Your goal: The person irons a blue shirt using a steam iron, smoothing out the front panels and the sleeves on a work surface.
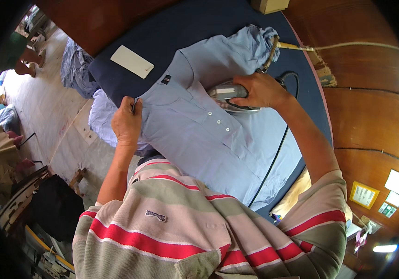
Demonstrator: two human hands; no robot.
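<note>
A light blue garment [181, 125] with a round neckline and a short row of white buttons lies spread over a dark blue padded ironing surface [162, 32]. My left hand [127, 118] pinches its edge at the left shoulder. In my right hand [262, 90] is the handle of an iron [227, 95], whose metal body rests on the garment near the button placket. Part of the iron is hidden by my fingers. The sleeve [255, 44] lies bunched at the far right. A dark cord runs from near the iron down across the garment.
A white tag-shaped card [132, 61] lies beyond the neckline. Crumpled blue cloth [76, 67] and a lilac cloth [103, 114] hang or lie at the left edge. A wooden panel wall [371, 111] borders the right side. Another person's foot [25, 67] shows at the far left.
</note>
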